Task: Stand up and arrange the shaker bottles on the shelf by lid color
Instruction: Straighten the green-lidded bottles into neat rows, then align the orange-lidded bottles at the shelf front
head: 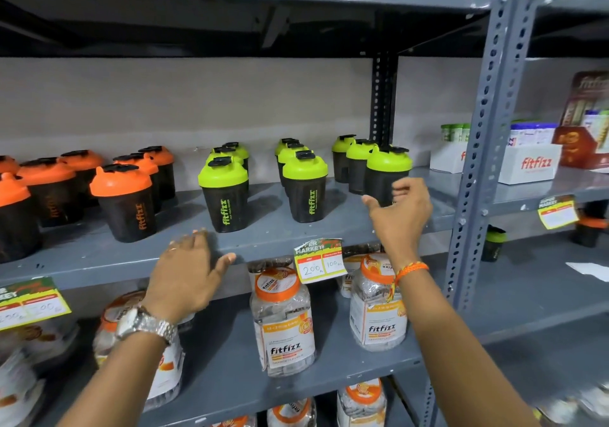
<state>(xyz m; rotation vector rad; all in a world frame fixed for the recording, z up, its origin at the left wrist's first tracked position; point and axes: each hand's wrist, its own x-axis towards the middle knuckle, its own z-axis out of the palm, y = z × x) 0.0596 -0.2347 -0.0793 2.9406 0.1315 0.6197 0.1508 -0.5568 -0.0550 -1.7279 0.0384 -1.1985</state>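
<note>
Shelf point(270, 245): black shaker bottles upright, sorted by lid colour. Orange-lid bottles point(123, 201) grouped at left. Green-lid bottles point(225, 192) in middle and at right.

Right hand point(400, 215): open, fingers spread, thumb out, holding nothing. Position: just in front of rightmost green-lid bottle point(384, 174); contact cannot be told.

Left hand point(186, 275): open, fingers spread, empty. Position: at front edge of shelf, below and in front of middle green-lid bottles, apart from them.

Lower shelf: clear jars point(283, 318) with orange lids.

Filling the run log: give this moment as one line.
orange-lid bottles left, green-lid bottles right, all upright | left hand open at shelf edge | right hand open by rightmost green bottle
</note>
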